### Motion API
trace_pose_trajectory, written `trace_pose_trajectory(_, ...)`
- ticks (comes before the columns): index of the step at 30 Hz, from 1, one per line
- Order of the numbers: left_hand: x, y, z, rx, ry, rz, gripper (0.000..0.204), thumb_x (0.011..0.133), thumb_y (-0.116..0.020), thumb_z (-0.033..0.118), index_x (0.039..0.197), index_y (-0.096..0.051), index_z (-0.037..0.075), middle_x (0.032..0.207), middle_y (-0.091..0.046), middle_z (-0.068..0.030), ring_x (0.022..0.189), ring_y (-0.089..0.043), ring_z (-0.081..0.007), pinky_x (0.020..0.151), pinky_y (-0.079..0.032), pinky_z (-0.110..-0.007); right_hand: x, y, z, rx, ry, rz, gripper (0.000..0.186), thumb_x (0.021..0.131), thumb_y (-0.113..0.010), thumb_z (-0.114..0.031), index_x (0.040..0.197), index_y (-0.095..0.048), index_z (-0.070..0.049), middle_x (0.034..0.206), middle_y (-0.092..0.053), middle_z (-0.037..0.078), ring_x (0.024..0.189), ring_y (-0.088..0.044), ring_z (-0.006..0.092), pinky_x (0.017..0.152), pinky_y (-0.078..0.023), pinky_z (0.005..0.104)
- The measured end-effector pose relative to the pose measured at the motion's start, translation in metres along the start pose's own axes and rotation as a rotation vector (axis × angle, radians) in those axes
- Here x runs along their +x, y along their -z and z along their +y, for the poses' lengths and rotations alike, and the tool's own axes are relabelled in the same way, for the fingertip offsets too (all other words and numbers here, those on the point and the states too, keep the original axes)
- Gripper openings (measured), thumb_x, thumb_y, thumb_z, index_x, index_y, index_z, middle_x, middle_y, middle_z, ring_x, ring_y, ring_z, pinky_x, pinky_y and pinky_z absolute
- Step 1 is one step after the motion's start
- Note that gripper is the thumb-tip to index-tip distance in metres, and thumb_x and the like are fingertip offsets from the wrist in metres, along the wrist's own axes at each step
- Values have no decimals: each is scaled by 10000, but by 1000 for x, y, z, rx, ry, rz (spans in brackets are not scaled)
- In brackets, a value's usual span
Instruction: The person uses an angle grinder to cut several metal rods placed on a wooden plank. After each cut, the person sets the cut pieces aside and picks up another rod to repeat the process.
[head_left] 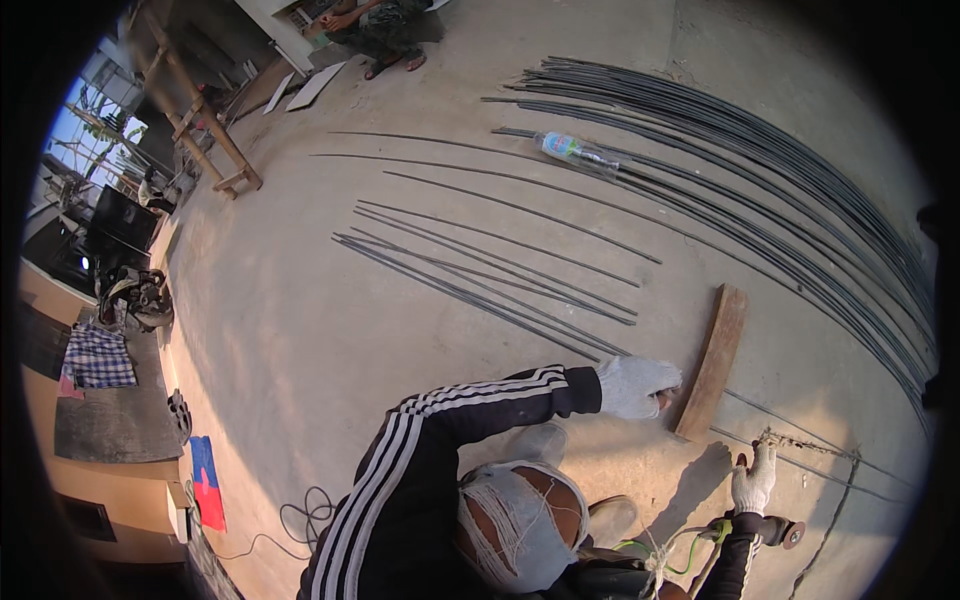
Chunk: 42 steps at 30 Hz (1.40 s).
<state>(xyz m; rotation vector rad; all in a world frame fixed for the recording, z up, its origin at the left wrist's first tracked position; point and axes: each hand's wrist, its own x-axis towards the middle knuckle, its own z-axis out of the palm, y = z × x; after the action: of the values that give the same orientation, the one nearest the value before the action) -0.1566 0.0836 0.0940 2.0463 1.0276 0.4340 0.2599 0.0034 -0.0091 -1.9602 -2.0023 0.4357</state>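
Note:
My left hand (638, 387), in a white knit glove with bare fingertips, is closed beside a wooden block (712, 365). Thin dark steel rods (480, 300) run along the floor up to this hand; its grip on them is partly hidden. Rod lengths (800, 460) show again beyond the block. My right hand (755, 480), gloved alike, is low at the right with thumb and fingers apart, close to these rods, and nothing shows in it. An angle grinder (775, 530) with a round disc shows by my right wrist, its body partly hidden by my sleeve.
A large bundle of rods (720, 120) curves along the right, with a plastic bottle (578, 152) lying on some. My knee in torn jeans (525, 525) is near. A cable (308, 515) coils at lower left. A wooden ladder (200, 110) and a seated person (385, 25) are farther off.

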Motion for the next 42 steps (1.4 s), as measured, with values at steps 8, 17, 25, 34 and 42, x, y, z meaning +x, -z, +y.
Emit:
trace_pose_trajectory(8,-1,-6,-26,-85,80,-57,275,980,-667,106,1233,-661,1,996,-684,-115,860,-690,-204,767,-551,-328,14,17,7,-92,-180,-52,460,810,-719,-173,1236,-619,-31,1171,-618,224,1147,-603,432,957,-521,497)
trace_pose_trajectory(17,4,-23,-46,-188,201,-72,292,984,-666,115,1255,-654,7,1017,-680,-137,911,-700,-234,772,-568,-351,41,11,3,-231,-108,-150,606,749,-763,-164,1314,-576,-50,1264,-583,199,1217,-547,395,1040,-475,478)
trace_pose_trajectory(25,3,-25,-58,-225,264,-19,277,1004,-672,110,1253,-653,-10,983,-677,-100,833,-651,-158,741,-544,-303,92,-2,-7,-486,36,-415,969,670,-828,-168,1551,-427,-120,1544,-456,148,1401,-459,390,1159,-404,498)
trace_pose_trajectory(34,5,-42,-68,-306,302,-33,327,1007,-673,137,1294,-645,-16,986,-694,-94,835,-654,-152,737,-553,-304,113,5,19,-465,120,-552,489,834,-791,-241,1299,-661,-166,1296,-632,73,1279,-578,289,1055,-463,441)
trace_pose_trajectory(42,12,-50,-63,-338,325,-62,323,1011,-673,150,1289,-647,-14,962,-695,-82,828,-646,-146,737,-547,-305,92,-11,34,-523,256,-423,361,850,-737,-229,1199,-684,-156,1178,-649,52,1172,-619,272,995,-496,424)
